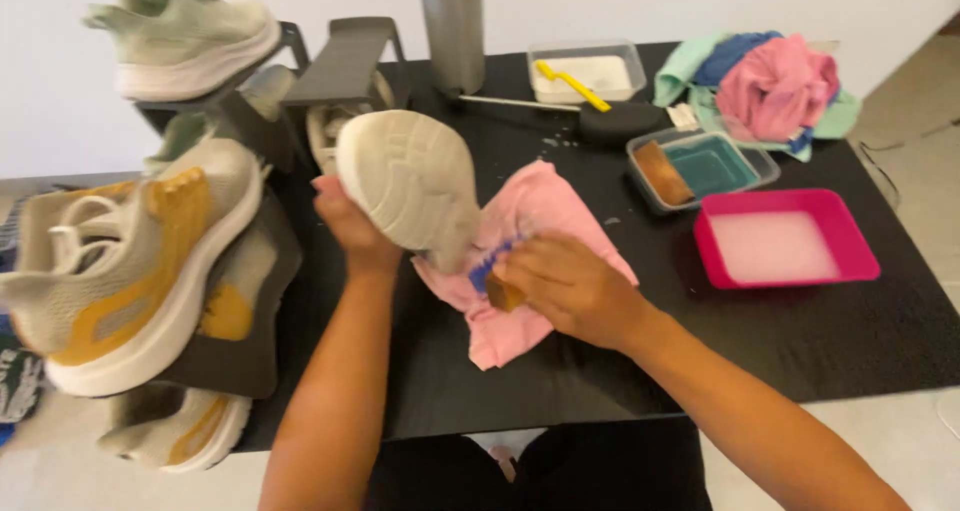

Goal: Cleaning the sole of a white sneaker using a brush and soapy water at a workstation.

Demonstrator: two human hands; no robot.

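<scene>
My left hand [350, 226] grips a pale shoe [410, 186] from behind, its white sole turned up toward me. My right hand [565, 286] holds a wooden brush with blue bristles [495, 276] against the shoe's lower edge. Both are over a pink cloth [545, 206] spread on the black table [820, 331].
Right of my hands stand a pink tray of cloudy liquid [785, 236] and a clear tub with teal water and a brush [700, 166]. Behind are a tub with a yellow brush [585, 71], a metal bottle [452, 26] and piled cloths [770, 81]. Shoe racks with sneakers [130, 261] fill the left.
</scene>
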